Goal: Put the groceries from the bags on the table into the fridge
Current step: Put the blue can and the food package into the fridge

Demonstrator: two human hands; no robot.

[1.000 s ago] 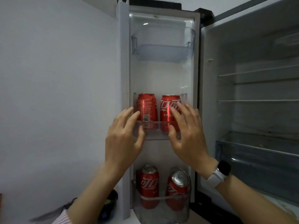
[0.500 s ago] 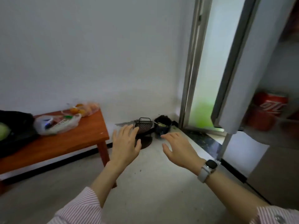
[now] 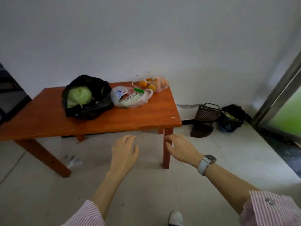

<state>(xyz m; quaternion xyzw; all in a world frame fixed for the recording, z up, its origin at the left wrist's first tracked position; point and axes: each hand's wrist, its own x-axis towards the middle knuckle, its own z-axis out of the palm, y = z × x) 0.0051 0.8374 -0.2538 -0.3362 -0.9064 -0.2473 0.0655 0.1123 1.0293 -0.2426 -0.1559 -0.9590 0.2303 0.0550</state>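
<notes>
Reaching forward over the pale floor (image 3: pixel 211 160), the left hand (image 3: pixel 124 152) and the right hand (image 3: pixel 180 148) both hung empty, fingers loosely curled and relaxed, short of the near edge of the table (image 3: pixel 114 121). A watch (image 3: pixel 206 162) sat on the right wrist, and striped sleeves (image 3: pixel 273 207) covered both forearms near the elbows.

On the orange-brown table three bags lay along the far side. A black bag (image 3: pixel 97 103) sat open with a green cabbage (image 3: pixel 79 96) showing inside it. Just to its right, touching it, was a clear bag (image 3: pixel 140 101) holding packaged goods, including a white packet (image 3: pixel 130 99) with print too small to read. Behind that, at the far right corner, a thin bag (image 3: pixel 161 84) held oranges (image 3: pixel 143 84).

By the wall to the right of the table stood a dark basket (image 3: pixel 207 112) and a dark bag of scraps (image 3: pixel 232 118). A white scrap (image 3: pixel 74 162) lay on the floor under the table.
</notes>
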